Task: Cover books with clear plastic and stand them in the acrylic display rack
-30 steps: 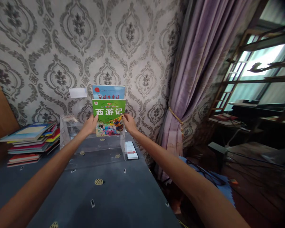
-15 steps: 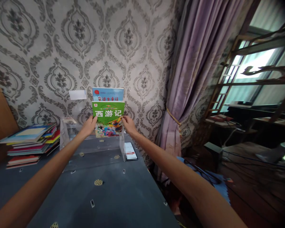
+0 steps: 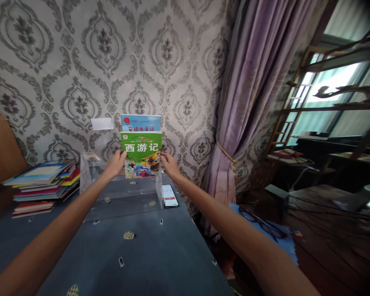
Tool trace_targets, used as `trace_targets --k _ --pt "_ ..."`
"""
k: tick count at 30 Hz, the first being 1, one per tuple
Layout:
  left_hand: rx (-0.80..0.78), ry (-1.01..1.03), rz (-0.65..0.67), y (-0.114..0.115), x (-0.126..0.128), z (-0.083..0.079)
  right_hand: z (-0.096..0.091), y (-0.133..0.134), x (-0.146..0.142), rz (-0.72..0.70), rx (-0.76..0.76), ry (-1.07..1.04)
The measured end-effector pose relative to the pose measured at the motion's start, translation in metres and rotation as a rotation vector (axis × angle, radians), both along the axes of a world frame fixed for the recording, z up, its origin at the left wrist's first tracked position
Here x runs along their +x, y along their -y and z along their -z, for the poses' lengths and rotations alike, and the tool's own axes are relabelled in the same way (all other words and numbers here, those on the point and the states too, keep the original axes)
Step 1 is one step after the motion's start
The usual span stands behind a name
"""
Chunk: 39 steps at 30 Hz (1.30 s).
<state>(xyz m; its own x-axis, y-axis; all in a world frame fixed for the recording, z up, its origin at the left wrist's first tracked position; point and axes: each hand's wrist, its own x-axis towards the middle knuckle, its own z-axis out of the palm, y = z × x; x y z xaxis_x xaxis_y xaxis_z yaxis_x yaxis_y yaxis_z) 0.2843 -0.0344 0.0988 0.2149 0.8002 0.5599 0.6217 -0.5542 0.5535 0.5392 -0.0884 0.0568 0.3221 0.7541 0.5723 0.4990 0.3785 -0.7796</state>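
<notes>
A green picture book (image 3: 141, 153) stands upright in a clear acrylic tiered rack (image 3: 123, 191) on the table. My left hand (image 3: 115, 163) grips its left edge and my right hand (image 3: 169, 163) pinches its right edge, so both hands hold the book. Behind it, one tier higher, stands a blue book (image 3: 141, 123) with only its top strip showing. The green book's lower edge is inside the rack's tier.
A stack of colourful books (image 3: 41, 185) lies at the left on the dark blue tablecloth (image 3: 135, 255). A phone (image 3: 169, 195) lies right of the rack. Patterned wall behind, purple curtain (image 3: 249, 94) at right, a wooden shelf and window beyond.
The green book has sunk slightly lower into the rack tier, and both hands stayed on its edges. The view shifted a little.
</notes>
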Motion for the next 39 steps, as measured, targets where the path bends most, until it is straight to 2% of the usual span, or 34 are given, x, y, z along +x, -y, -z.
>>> trace_targets --k 5,8,10,13,17,21,25,29,34,39 --pt "0.038 0.061 0.0 0.009 -0.008 0.003 0.019 0.026 -0.007 -0.032 -0.007 -0.055" --pt "0.084 0.109 -0.008 0.022 -0.019 0.012 0.045 0.053 -0.019 -0.072 -0.022 -0.074" --pt "0.151 0.169 -0.009 0.034 -0.029 0.026 0.069 0.072 -0.029 -0.134 -0.042 -0.106" --pt "0.247 0.246 -0.001 0.055 -0.041 0.059 0.11 0.097 -0.047 -0.183 -0.114 -0.143" --pt "0.266 0.192 0.042 0.083 -0.053 0.117 0.153 0.119 -0.077 -0.262 -0.21 -0.215" --pt "0.3 0.104 0.104 0.101 -0.062 0.169 0.173 0.125 -0.108 -0.342 -0.278 -0.29" --pt "0.288 0.013 0.159 0.108 -0.07 0.202 0.179 0.121 -0.133 -0.383 -0.312 -0.302" --pt "0.235 -0.033 0.194 0.11 -0.076 0.21 0.182 0.123 -0.147 -0.366 -0.335 -0.292" --pt "0.175 -0.055 0.187 0.114 -0.079 0.207 0.181 0.132 -0.152 -0.348 -0.312 -0.185" --pt "0.184 -0.082 0.199 0.119 -0.08 0.206 0.18 0.136 -0.153 -0.335 -0.305 -0.164"
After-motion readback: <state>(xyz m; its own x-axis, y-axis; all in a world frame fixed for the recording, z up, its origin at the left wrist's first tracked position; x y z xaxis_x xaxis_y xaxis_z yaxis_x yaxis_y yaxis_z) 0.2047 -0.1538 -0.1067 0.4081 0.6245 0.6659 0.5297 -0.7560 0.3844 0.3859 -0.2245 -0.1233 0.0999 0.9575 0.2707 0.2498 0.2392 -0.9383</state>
